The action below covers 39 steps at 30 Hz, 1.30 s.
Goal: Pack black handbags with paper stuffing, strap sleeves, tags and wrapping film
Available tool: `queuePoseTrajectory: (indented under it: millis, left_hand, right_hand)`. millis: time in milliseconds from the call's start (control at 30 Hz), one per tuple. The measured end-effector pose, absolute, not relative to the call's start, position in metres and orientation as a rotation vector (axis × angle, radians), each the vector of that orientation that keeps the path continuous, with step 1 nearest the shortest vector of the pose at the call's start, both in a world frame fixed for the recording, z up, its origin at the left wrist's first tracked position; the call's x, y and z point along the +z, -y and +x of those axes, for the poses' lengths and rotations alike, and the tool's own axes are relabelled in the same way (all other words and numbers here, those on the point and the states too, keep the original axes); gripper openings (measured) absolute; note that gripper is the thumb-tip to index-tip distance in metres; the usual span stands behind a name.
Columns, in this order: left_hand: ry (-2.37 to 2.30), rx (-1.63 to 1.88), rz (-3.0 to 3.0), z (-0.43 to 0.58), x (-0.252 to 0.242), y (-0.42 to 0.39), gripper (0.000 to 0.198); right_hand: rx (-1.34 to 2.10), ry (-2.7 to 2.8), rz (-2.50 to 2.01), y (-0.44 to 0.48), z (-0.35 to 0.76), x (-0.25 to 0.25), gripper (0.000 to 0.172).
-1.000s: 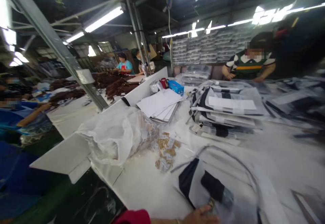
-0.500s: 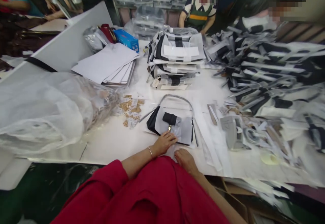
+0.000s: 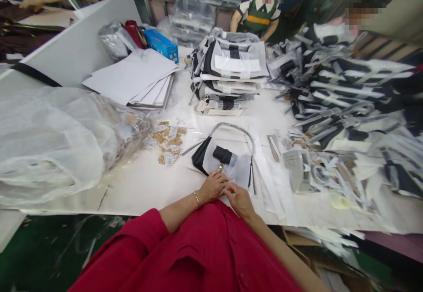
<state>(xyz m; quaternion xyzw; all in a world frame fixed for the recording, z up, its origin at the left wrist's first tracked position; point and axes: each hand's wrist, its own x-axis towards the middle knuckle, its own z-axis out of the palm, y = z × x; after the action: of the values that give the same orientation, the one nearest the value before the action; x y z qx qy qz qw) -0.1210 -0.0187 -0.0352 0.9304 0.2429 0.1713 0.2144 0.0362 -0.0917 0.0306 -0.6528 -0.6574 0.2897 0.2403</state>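
Note:
A small black handbag [image 3: 197, 157] lies on the white table in front of me, its front covered with white wrapping and its strap arched away in a clear sleeve. It has a black flap tab [image 3: 222, 154] and a gold clasp [image 3: 220, 167]. My left hand [image 3: 212, 186] is closed over the bag's near edge just below the clasp, thumb hidden. Against its fingertips, my right hand [image 3: 240, 200] makes a pinch; whatever is between those fingers is too small to make out. Brown and white paper tags [image 3: 170, 141] are scattered left of the bag.
Wrapped bags [image 3: 236, 67] are stacked beyond, with a larger heap [image 3: 350, 84] at right. A tape dispenser [image 3: 297, 170] stands right of white strips [image 3: 267, 181]. Left are a plastic bag [image 3: 53, 137], paper sheets [image 3: 132, 76] and a blue box [image 3: 161, 45]. A person [image 3: 259, 9] sits opposite.
My right hand has moved up from the table's near edge to meet my left fingertips and now pinches. My left hand stays at the bag. The view has shifted slightly.

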Motion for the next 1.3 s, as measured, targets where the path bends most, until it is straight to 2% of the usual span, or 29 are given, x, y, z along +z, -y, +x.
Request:
queuePoseTrajectory:
  millis: [67, 133, 267, 367, 500, 633, 833, 1033, 1233, 1300]
  left_hand:
    - [-0.680, 0.488, 2.564, -0.119, -0.039, 0.019, 0.030]
    - [-0.663, 0.493, 2.566, -0.118, -0.043, 0.018, 0.034]
    - [-0.634, 0.504, 2.588, -0.118, -0.050, 0.017, 0.044]
    - [-0.638, 0.473, 2.613, -0.118, -0.054, 0.017, 0.040]
    - [-0.619, 0.393, 2.623, -0.115, -0.051, 0.014, 0.034]
    - [-0.654, 0.373, 2.575, -0.111, -0.045, 0.008, 0.033]
    - [-0.670, 0.410, 2.483, -0.111, -0.049, 0.005, 0.028]
    - [-0.675, 0.368, 2.486, -0.115, -0.051, 0.006, 0.026]
    - [-0.744, 0.428, 2.438, -0.115, -0.043, 0.005, 0.016]
    - [-0.772, 0.431, 2.438, -0.111, -0.039, 0.004, 0.019]
  right_hand:
    - [0.918, 1.833, -1.773, 0.071, 0.039, 0.047, 0.021]
    - [0.965, 1.793, -1.770, 0.044, 0.043, 0.064, 0.027]
    - [0.551, 1.697, -1.776, -0.005, 0.050, 0.078, 0.039]
    - [0.220, 1.910, -1.741, -0.012, 0.062, 0.050, 0.048]
    - [0.083, 2.110, -1.790, 0.016, 0.090, -0.017, 0.054]
    - [0.134, 2.101, -1.847, 0.030, 0.105, -0.050, 0.056]
    - [0.143, 2.056, -1.809, 0.023, 0.105, -0.034, 0.056]
    - [0.376, 2.196, -1.439, 0.048, 0.096, -0.013, 0.028]
    - [0.525, 2.126, -1.401, 0.084, 0.090, -0.007, 0.030]
    - [0.556, 2.093, -1.463, 0.089, 0.088, -0.005, 0.034]
